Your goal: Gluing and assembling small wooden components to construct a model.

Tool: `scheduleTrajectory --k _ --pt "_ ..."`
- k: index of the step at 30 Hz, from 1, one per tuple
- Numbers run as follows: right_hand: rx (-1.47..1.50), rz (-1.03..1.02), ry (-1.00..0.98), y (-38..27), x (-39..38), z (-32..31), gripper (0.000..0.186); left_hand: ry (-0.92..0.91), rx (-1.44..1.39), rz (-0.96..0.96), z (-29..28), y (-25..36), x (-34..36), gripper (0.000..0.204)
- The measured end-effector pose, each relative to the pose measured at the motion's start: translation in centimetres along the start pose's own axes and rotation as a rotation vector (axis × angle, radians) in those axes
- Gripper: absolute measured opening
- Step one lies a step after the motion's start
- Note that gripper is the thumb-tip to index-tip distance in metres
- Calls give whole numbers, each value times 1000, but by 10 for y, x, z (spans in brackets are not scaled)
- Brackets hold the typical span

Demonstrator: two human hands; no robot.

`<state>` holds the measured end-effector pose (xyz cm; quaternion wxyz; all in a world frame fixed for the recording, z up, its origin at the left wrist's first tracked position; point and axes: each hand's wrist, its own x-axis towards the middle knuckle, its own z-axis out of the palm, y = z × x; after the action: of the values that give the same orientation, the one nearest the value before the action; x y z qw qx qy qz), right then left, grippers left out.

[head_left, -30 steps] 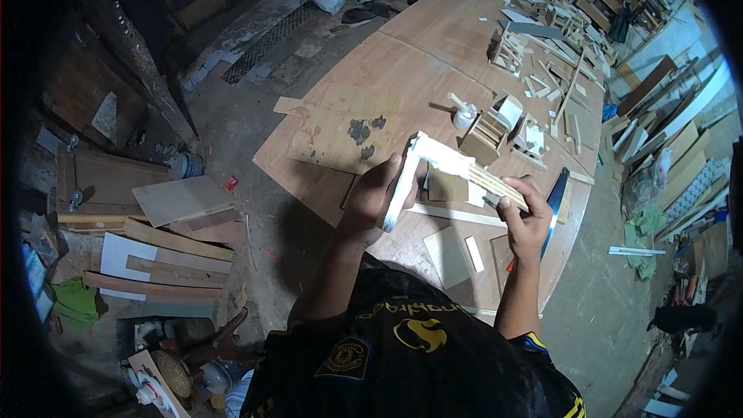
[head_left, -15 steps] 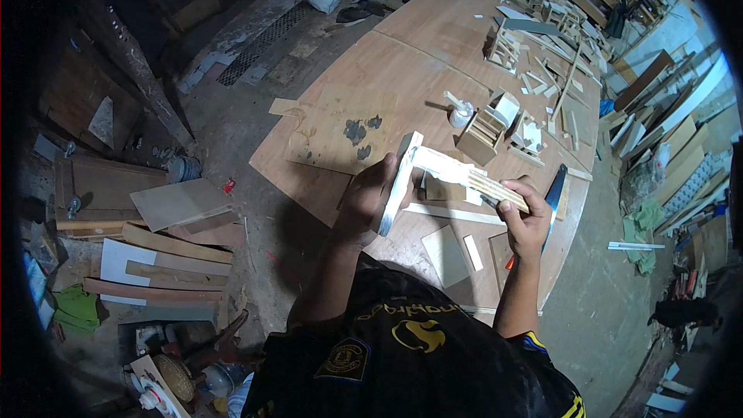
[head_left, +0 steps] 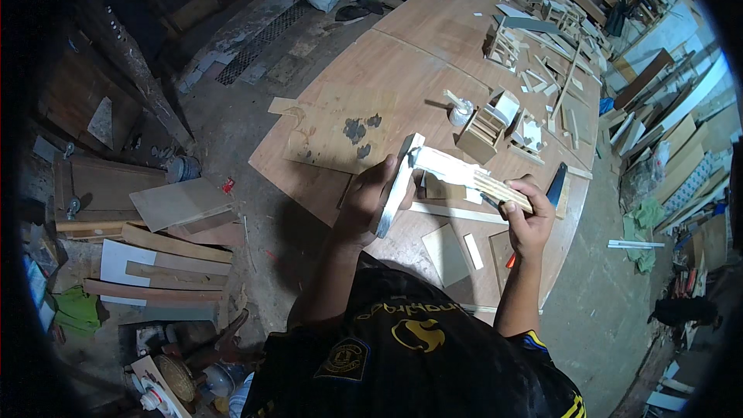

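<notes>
My left hand point(head_left: 367, 205) is wrapped round a narrow wooden piece point(head_left: 400, 186) with a pale, brightly lit face, held up slantwise over the near edge of the table. In my right hand point(head_left: 529, 220) I pinch the striped, plywood-like end of a flat wooden strip point(head_left: 499, 188). Its other end looks white and meets or overlaps the upper part of the narrow piece; whether the two are joined I cannot tell. Below them on the table lie a pale flat board point(head_left: 445, 255) and a small light block point(head_left: 473, 251).
Beyond my hands stand a small white pot point(head_left: 460, 114) with a stick in it and a little wooden box point(head_left: 481, 136). A handsaw point(head_left: 556, 184) lies right of my right hand. Wood offcuts point(head_left: 542, 81) cover the table's far right. A dark-stained board point(head_left: 333, 128) lies left.
My right hand and the strip have shifted very slightly to the right. My left hand keeps nearly the same place and grip.
</notes>
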<state>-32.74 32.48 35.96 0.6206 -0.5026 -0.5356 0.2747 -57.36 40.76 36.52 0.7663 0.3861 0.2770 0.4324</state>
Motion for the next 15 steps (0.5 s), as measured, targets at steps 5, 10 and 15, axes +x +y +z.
scheduleTrajectory --k 5,10,15 --pt "-115 -60 -31 5 5 0 23 -109 46 7 -10 -7 2 43" --pt "-2 24 -64 1 2 3 24 -181 -71 38 -13 -8 2 41" --pt "-11 20 -5 -1 5 6 25 -201 -169 -6 -15 -11 4 39"
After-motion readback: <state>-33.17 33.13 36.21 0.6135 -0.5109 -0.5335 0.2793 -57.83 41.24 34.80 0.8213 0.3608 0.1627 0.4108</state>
